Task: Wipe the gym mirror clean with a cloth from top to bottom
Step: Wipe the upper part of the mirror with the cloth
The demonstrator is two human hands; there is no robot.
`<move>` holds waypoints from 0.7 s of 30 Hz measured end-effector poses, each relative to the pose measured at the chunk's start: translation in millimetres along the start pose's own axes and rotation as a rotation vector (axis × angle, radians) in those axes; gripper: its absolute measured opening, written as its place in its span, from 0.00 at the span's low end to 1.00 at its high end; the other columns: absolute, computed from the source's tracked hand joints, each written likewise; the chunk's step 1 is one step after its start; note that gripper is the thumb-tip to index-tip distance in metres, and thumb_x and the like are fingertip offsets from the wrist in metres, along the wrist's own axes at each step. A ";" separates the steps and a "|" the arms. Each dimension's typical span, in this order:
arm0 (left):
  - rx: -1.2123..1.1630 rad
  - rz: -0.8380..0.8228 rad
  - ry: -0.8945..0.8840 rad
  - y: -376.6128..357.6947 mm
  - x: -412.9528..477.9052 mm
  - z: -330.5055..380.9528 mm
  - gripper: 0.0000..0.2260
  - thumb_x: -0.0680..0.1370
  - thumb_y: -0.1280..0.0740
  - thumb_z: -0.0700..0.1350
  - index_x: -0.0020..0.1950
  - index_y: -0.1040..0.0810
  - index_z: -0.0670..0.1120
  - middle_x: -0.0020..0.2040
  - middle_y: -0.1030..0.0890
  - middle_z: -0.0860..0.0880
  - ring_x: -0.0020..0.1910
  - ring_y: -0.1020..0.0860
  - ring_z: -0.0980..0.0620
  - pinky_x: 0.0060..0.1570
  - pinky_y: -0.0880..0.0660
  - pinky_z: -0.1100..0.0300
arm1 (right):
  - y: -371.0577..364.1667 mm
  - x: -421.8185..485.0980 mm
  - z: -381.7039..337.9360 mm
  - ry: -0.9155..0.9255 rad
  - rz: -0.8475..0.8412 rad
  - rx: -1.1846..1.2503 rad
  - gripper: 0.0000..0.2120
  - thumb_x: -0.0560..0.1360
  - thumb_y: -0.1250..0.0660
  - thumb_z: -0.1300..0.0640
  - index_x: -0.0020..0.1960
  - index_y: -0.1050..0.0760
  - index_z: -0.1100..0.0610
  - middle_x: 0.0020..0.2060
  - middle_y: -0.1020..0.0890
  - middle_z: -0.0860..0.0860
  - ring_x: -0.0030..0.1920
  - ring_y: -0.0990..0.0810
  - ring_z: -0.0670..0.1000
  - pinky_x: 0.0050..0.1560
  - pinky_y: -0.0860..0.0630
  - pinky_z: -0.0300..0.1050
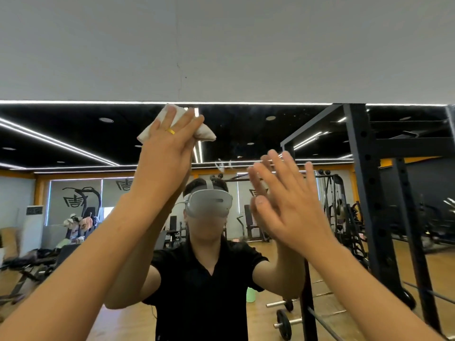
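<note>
Crumpled pale cloth point(206, 134) high on mirror point(246, 129)

Bare mirror point(246, 129) lies open right of the cloth point(206, 136), above the right hand point(290, 205).

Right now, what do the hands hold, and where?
The left hand presses the middle of the cloth flat against the mirror, fingers straight. The right hand holds nothing.
</note>
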State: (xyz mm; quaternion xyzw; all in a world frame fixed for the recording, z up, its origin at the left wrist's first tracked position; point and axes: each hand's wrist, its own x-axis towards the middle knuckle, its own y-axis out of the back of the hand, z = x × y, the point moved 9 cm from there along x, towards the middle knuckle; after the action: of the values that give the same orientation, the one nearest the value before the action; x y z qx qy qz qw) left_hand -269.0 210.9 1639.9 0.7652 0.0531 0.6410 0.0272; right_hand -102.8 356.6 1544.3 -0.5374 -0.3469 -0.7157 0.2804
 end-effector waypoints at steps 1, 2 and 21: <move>-0.005 0.010 0.003 -1.0 -0.5 1.2 0.19 0.86 0.39 0.40 0.77 0.29 0.48 0.79 0.31 0.46 0.81 0.43 0.41 0.78 0.47 0.44 | 1.3 -1.5 15.3 -0.031 -0.005 -0.032 0.30 0.83 0.47 0.41 0.83 0.46 0.44 0.84 0.50 0.48 0.83 0.57 0.49 0.81 0.66 0.57; -0.009 0.024 0.013 -1.6 -0.9 2.9 0.19 0.86 0.40 0.40 0.77 0.29 0.47 0.79 0.31 0.46 0.81 0.43 0.42 0.78 0.48 0.44 | 0.8 -3.0 25.6 -0.057 -0.010 -0.053 0.30 0.83 0.48 0.41 0.84 0.46 0.44 0.84 0.50 0.48 0.83 0.58 0.49 0.81 0.67 0.57; -0.114 0.104 0.157 -28.8 -82.8 48.3 0.20 0.85 0.38 0.39 0.77 0.29 0.46 0.76 0.35 0.53 0.78 0.48 0.57 0.75 0.42 0.32 | -4.2 -11.4 27.1 -0.068 0.051 -0.014 0.29 0.84 0.52 0.44 0.84 0.46 0.48 0.84 0.50 0.52 0.84 0.57 0.54 0.81 0.56 0.65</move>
State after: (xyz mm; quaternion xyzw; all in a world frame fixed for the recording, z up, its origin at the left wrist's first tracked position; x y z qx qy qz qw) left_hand -237.2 231.2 1547.3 0.7116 -0.0212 0.7015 0.0328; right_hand -87.4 381.1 1537.4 -0.5722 -0.3375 -0.6919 0.2828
